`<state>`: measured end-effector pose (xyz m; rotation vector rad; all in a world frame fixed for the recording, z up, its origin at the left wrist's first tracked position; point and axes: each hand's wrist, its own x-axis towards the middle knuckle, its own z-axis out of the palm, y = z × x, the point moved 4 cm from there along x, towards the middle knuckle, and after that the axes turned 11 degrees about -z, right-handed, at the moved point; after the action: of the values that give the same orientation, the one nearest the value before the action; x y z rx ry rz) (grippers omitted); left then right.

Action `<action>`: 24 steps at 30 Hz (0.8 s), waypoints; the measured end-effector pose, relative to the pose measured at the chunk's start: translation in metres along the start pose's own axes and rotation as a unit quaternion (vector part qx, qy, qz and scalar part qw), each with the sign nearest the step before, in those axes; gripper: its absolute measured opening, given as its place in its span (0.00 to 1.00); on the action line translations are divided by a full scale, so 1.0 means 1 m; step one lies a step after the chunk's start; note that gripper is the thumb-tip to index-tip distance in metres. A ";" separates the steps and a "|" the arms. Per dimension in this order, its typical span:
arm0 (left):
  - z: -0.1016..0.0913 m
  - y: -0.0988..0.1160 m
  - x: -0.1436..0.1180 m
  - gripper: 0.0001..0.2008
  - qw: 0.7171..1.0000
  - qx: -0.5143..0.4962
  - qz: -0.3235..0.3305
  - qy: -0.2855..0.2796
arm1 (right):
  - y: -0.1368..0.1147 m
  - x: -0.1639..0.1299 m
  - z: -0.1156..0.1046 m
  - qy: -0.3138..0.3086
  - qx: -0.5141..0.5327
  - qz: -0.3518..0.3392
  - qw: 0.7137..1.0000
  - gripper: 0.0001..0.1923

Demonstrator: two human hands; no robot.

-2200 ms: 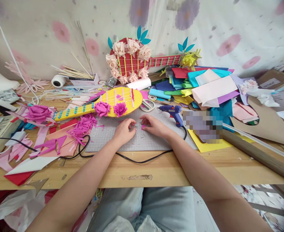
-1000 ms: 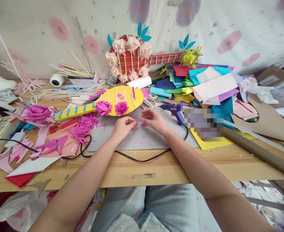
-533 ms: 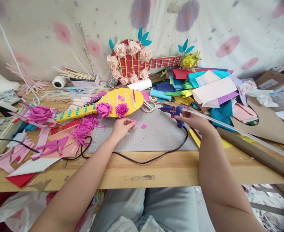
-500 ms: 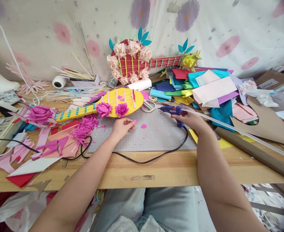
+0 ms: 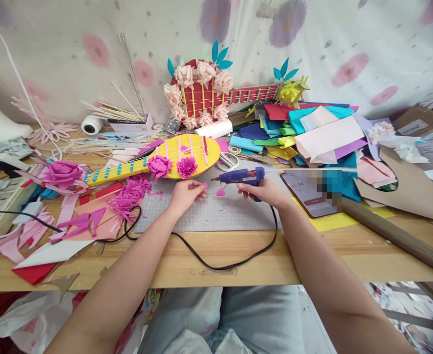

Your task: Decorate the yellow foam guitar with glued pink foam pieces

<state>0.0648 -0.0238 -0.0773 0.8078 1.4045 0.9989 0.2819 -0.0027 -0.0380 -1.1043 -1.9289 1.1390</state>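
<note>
Between the fingertips of my left hand (image 5: 187, 195) is a small pink paper petal (image 5: 205, 186). My right hand (image 5: 266, 191) is wrapped round the handle of a blue glue gun (image 5: 240, 177), its nozzle pointing left toward the petal with a gap between. A long clear glue stick (image 5: 312, 169) runs out of the gun's back end. Another pink petal (image 5: 220, 192) lies on the grey cutting mat (image 5: 201, 219) below the nozzle. Just behind my left hand rests a yellow paper guitar (image 5: 135, 170) with two magenta paper flowers (image 5: 187, 167) on its body.
Magenta fringed paper (image 5: 131, 194) and scraps lie at left. White-handled scissors (image 5: 228, 161) sit behind the mat. A phone (image 5: 306, 194) and a brown cardboard tube (image 5: 389, 231) are at right. The gun's black cord (image 5: 223, 268) loops over the front edge. A red flowered guitar (image 5: 199, 93) stands behind.
My right hand has brought the glue gun left, closer to the petal, uncovering the phone. The cord's loop has shifted toward the front. My left hand stays in place with its petal.
</note>
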 end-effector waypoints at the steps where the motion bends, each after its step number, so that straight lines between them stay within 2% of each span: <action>1: 0.000 0.000 0.000 0.04 1.000 -0.002 -0.002 0.001 | 0.001 0.001 0.006 -0.011 -0.013 0.005 1.000 0.21; 4: 0.000 0.001 0.000 0.03 1.000 -0.004 -0.008 0.002 | 0.006 0.006 0.014 -0.011 -0.039 0.009 0.999 0.21; 24: -0.001 0.002 -0.002 0.07 1.000 0.009 0.008 0.000 | 0.010 0.006 0.014 -0.008 -0.046 0.013 0.999 0.22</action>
<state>0.0642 -0.0252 -0.0746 0.8334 1.4095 1.0002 0.2712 -0.0001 -0.0522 -1.1737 -2.0023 1.0861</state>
